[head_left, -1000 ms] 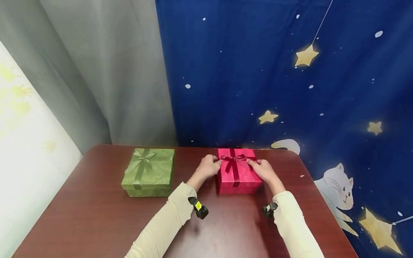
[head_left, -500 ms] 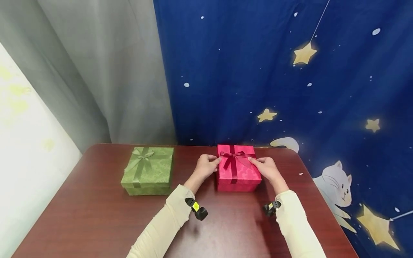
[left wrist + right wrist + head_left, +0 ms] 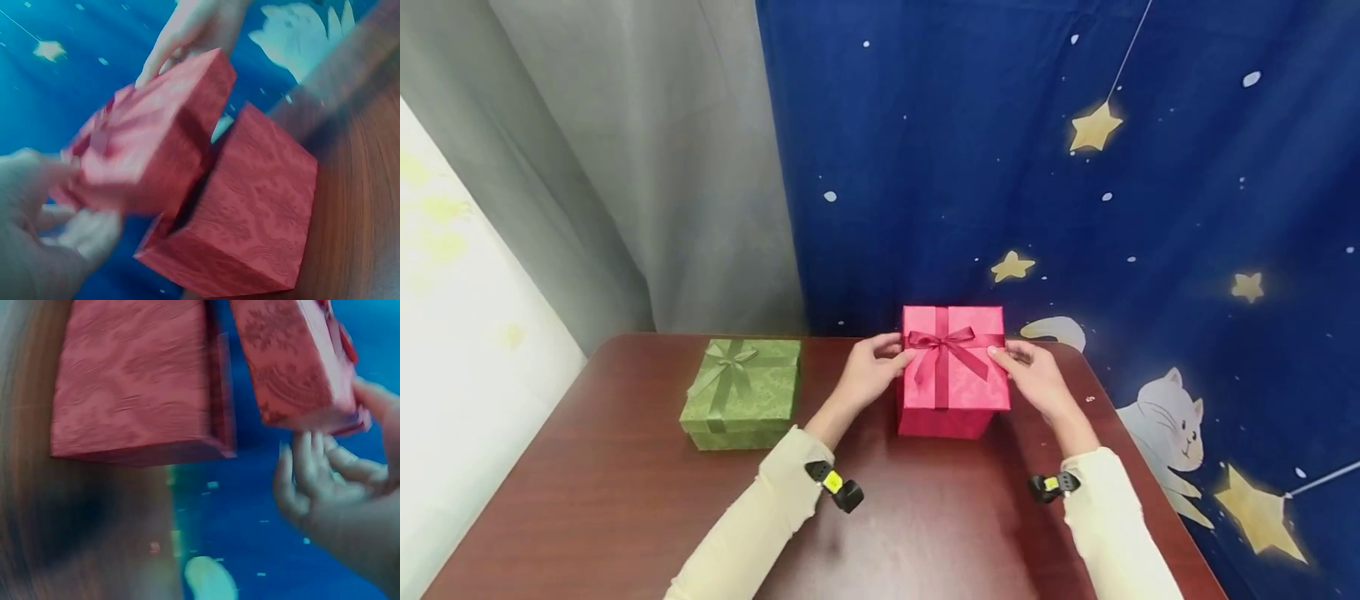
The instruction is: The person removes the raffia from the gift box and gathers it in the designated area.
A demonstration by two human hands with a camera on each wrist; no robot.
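Note:
In the head view a red gift box lid [image 3: 966, 390] with a dark red ribbon bow [image 3: 943, 341] is raised above its red box base [image 3: 936, 423]. My left hand [image 3: 867, 371] grips the lid's left side, thumb near the top edge. On the opposite side my right hand [image 3: 1039, 382] holds it the same way. Both wrist views show a gap between the lid and the base [image 3: 262, 194], which stands on the table. Motion blurs the lid in the left wrist view. What the base contains is hidden.
A closed green gift box [image 3: 767, 392] with a green bow stands to the left on the brown table [image 3: 587, 492]. Behind the table hang a grey curtain [image 3: 700, 167] and a blue starry one [image 3: 925, 167]. Both wrists wear black cameras [image 3: 835, 485].
Both hands have raised the red lid, and it has come up off its base. A second ago it sat down on the box. The green box stays in place.

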